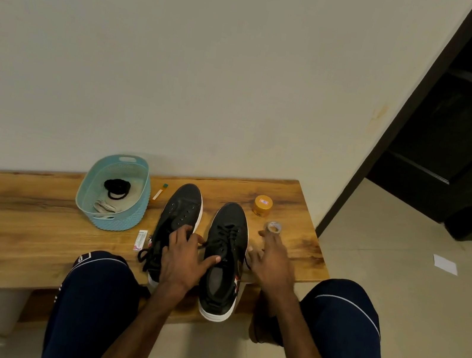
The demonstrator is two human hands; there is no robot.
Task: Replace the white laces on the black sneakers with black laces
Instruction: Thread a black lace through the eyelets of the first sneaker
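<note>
Two black sneakers sit side by side on the wooden table (18,220), toes pointing to the wall, heels at the near edge. L sneaker (183,204): front eyelets bare, w/ a loose black lace (148,256) bunched at its near left side. R sneaker (229,218): laced w/ black lace (226,239) across the throat.

Left hand (185,251) lies on the L sneaker, fingers bent over its throat, thumb stretched out and touching the tongue of the R sneaker. A lace end shows just beside the fingers; can't tell whether the hand pinches it or only rests there.

Right hand (269,259) is wide, fingers spread and holding nothing, over the table just right of the R sneaker. Its fingertips are near a tape roll (273,227).

Behind the tape stands an orange jar (263,206).

Left of the sneakers is a light blue basket (115,222) w/ a coiled black lace (116,187) and white laces (105,205) inside. Between basket and L sneaker lies a small tube (159,193); a small packet (140,239) lies nearer, beside the loose lace.
</note>
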